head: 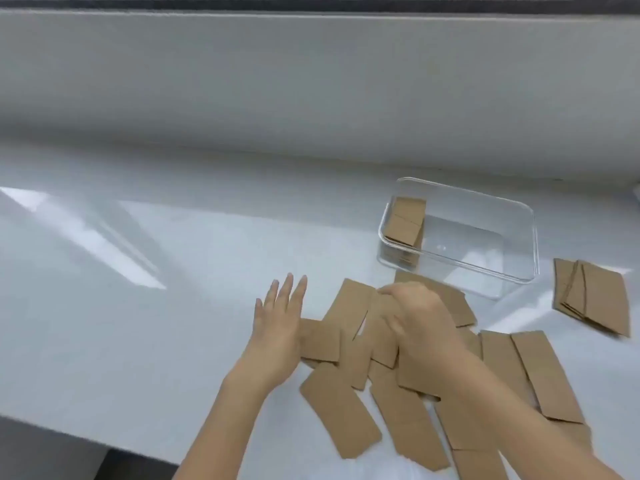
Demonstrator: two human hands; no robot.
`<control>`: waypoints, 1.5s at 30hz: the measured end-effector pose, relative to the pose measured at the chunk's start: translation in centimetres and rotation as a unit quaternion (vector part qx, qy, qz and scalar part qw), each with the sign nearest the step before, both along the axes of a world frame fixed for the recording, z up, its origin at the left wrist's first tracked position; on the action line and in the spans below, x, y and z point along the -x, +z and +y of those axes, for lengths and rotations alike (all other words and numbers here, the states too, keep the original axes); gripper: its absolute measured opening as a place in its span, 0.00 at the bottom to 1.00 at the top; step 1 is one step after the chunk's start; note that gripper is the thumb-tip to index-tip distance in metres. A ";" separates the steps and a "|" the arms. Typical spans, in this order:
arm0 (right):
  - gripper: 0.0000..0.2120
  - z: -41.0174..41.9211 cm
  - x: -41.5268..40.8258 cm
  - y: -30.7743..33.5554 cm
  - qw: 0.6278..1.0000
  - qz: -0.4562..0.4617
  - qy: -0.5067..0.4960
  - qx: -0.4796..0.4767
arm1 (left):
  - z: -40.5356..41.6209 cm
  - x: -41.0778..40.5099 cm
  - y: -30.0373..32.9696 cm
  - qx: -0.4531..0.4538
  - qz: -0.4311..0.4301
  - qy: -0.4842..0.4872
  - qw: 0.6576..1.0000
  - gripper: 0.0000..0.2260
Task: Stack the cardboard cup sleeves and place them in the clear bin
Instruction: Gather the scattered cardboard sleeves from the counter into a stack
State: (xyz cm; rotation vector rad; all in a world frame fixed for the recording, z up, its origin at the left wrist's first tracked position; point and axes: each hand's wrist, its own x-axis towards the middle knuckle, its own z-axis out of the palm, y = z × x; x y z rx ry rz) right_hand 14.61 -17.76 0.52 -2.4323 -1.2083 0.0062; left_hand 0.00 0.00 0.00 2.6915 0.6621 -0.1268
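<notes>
Several flat brown cardboard cup sleeves (341,414) lie scattered and overlapping on the white counter in front of me. My right hand (420,320) rests on the middle of the pile with its fingers curled on a sleeve (381,336). My left hand (277,327) is flat with fingers spread, at the pile's left edge, touching the leftmost sleeve (320,341). The clear bin (512,271) stands behind the pile to the right, with a small stack of sleeves (405,220) leaning in its left end.
Another small stack of sleeves (592,299) lies right of the bin. The white counter (138,306) runs to a pale wall behind; its front edge shows at lower left.
</notes>
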 end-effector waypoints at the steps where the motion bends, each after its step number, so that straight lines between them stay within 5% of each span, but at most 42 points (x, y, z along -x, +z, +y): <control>1: 0.21 0.2 -0.2 -0.7 0.999 0.030 -0.016 0.035 | -0.1 0.0 -0.5 -0.011 0.030 -0.008 0.999 0.36; 7: 0.42 1.2 -1.4 -1.8 0.973 0.125 -0.089 0.174 | -0.1 -0.7 -3.0 0.019 0.082 -0.010 0.996 0.30; 13: 0.47 2.8 -2.5 -2.1 0.962 0.167 -0.107 0.187 | 0.7 -1.6 -2.7 0.020 0.022 0.018 0.999 0.17; 17: 0.43 2.6 -3.0 -1.9 0.954 0.232 -0.108 0.157 | 1.5 -2.0 -1.8 0.026 0.025 0.035 0.999 0.09; 21: 0.33 2.3 -4.3 -1.1 0.944 0.288 -0.112 0.115 | 2.3 -3.1 0.3 0.205 -0.022 0.121 0.971 0.13; 25: 0.31 2.9 -5.5 -0.4 0.923 0.361 -0.125 0.052 | 1.9 -4.8 0.5 0.218 -0.015 0.146 0.965 0.12; 31: 0.38 5.5 -5.6 -1.8 0.926 0.340 -0.143 0.083 | 0.6 -6.2 -1.6 0.254 0.020 0.180 0.950 0.11; 40: 0.20 6.8 -4.5 -2.7 0.946 0.266 -0.136 0.124 | -0.2 -6.2 -1.7 0.180 0.012 0.195 0.964 0.09; 45: 0.15 6.3 -4.5 -0.3 0.926 0.347 -0.149 0.006 | 1.3 -5.5 -1.0 0.289 -0.069 0.287 0.911 0.09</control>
